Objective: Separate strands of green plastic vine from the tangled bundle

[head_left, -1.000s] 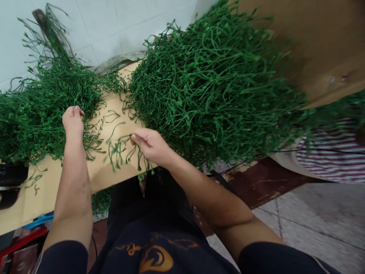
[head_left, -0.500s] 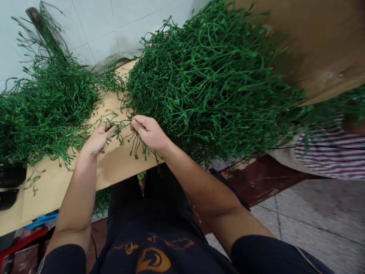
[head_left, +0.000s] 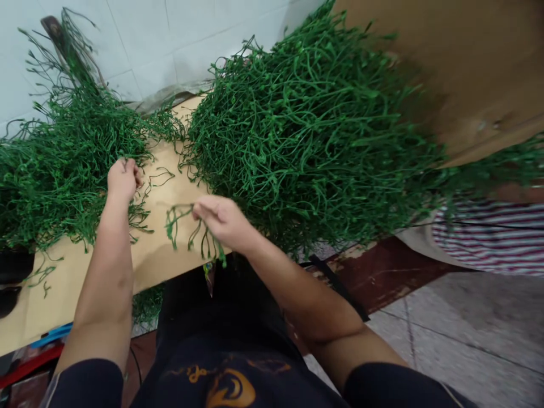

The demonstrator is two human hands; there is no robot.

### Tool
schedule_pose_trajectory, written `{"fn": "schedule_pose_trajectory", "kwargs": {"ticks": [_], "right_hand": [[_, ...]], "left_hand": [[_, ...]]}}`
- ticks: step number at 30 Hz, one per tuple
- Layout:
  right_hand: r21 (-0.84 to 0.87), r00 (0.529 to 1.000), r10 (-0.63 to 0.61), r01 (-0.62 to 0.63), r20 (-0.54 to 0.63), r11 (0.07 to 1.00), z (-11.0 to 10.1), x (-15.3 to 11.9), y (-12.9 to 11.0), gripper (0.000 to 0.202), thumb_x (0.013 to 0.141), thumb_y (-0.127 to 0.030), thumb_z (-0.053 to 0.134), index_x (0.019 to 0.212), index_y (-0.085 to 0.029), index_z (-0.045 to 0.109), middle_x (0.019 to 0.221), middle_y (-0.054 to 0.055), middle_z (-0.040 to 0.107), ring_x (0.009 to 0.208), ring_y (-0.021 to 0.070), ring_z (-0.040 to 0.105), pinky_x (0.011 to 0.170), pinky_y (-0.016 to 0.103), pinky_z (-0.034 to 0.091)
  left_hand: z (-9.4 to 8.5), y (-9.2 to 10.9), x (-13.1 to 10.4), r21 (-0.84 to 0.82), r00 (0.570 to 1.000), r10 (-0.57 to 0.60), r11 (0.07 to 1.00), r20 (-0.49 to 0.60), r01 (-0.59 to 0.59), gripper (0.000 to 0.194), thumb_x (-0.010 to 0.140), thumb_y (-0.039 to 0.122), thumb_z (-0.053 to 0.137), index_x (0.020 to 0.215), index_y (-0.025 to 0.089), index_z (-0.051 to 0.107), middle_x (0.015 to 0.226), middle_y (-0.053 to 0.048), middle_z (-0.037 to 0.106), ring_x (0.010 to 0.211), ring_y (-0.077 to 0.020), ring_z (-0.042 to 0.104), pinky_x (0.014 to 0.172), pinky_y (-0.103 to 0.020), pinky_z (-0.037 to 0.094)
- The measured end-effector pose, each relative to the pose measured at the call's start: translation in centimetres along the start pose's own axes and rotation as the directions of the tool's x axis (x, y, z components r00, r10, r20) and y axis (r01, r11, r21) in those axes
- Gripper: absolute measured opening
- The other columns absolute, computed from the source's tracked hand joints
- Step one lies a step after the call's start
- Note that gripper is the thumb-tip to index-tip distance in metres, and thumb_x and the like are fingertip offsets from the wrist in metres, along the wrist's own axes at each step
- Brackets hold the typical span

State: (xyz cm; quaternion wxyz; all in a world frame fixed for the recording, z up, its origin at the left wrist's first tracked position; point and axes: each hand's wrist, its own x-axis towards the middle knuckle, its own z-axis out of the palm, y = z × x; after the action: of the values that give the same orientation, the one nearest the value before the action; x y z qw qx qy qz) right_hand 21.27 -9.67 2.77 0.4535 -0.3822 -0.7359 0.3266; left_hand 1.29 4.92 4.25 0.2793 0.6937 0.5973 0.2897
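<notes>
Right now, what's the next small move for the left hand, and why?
I'd probably bring the left hand over to the small bunch of green stems pinched in the right hand. That bunch hangs loose and spread above the table, while the left hand is apart from it, at the left pile.

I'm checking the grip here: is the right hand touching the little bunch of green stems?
Touching: the head view shows the right hand pinching the green stems, their loose ends hanging below.
</notes>
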Motion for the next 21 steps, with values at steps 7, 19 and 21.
{"fn": "schedule_pose_trajectory", "kwargs": {"ticks": [7, 19, 21], "right_hand": [[-0.131, 0.975, 0.146, -0.169, -0.168, 0.977, -1.4, 2.0, 1.6, 0.023, 0.088, -0.023, 0.039, 0.067, -0.017, 0.048, 0.062, -0.001, 0.045, 0.062, 0.0104, 0.041, 0.064, 0.025, 0.031], [-0.164, 0.951, 0.106, -0.159, -0.290, 0.974, -1.0, 3.2, 2.1, 0.026, 0.089, -0.022, 0.038, 0.064, -0.019, 0.040, 0.069, 0.003, 0.047, 0.070, 0.0134, 0.043, 0.071, 0.029, 0.032], [-0.179, 0.975, 0.079, -0.118, -0.210, 0.977, -0.7, 3.0, 1.9, 0.026, 0.089, -0.022, 0.038, 0.064, -0.018, 0.040, 0.069, 0.003, 0.047, 0.070, 0.0136, 0.043, 0.070, 0.029, 0.032]], "left_hand": [[2.5, 5.3, -4.8, -0.453, 0.967, -0.062, 0.875, 0.248, 0.172, 0.027, 0.086, 0.042, 0.050, 0.076, 0.017, 0.049, 0.062, 0.000, 0.061, 0.068, -0.0144, 0.067, 0.065, -0.027, 0.055], [3.8, 3.1, -6.4, -0.490, 0.940, 0.139, 0.871, 0.311, 0.034, 0.031, 0.076, 0.046, 0.061, 0.070, 0.016, 0.058, 0.054, 0.003, 0.044, 0.050, -0.0075, 0.039, 0.048, -0.021, 0.033], [3.8, 2.8, -5.8, -0.370, 0.968, 0.133, 0.928, 0.213, -0.046, 0.033, 0.082, 0.042, 0.052, 0.063, 0.016, 0.057, 0.052, 0.002, 0.042, 0.051, -0.0088, 0.038, 0.049, -0.023, 0.032]]}}
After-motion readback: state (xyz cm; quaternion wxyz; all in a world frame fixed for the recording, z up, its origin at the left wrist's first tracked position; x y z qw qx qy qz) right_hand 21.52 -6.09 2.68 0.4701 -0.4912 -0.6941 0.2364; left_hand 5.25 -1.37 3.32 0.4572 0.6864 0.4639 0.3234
